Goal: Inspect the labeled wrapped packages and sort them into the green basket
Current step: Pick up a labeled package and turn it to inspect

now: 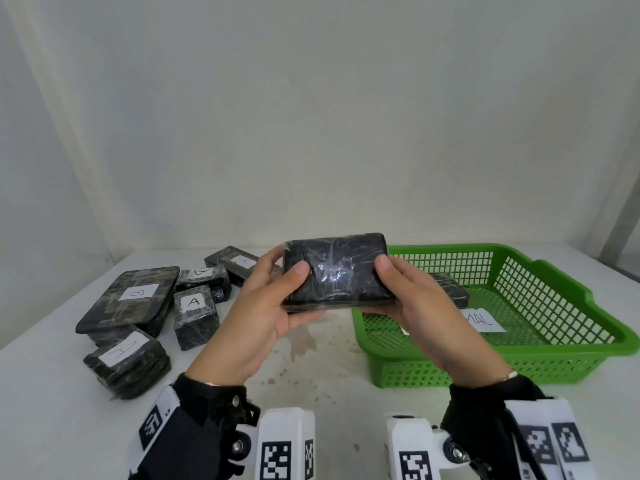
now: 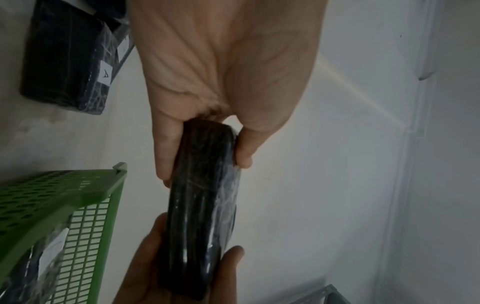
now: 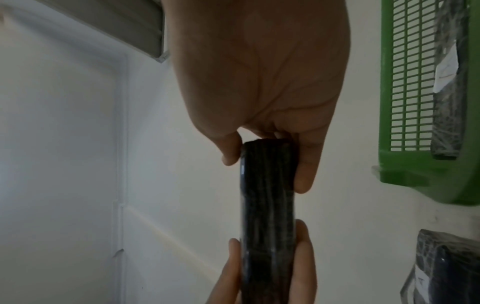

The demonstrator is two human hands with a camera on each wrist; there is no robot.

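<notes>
Shiny plastic film covers the black package (image 1: 335, 271), held above the table between the left hand (image 1: 263, 306) and right hand (image 1: 412, 299), each pinching one short end. It looks stiff, slippery; green basket (image 1: 588, 306) at three o'clock.

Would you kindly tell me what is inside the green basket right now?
Inside the green basket lie one dark wrapped package and a white paper slip with handwriting. The right hand covers part of the package, the slip's first letters and the near-left floor.
</notes>
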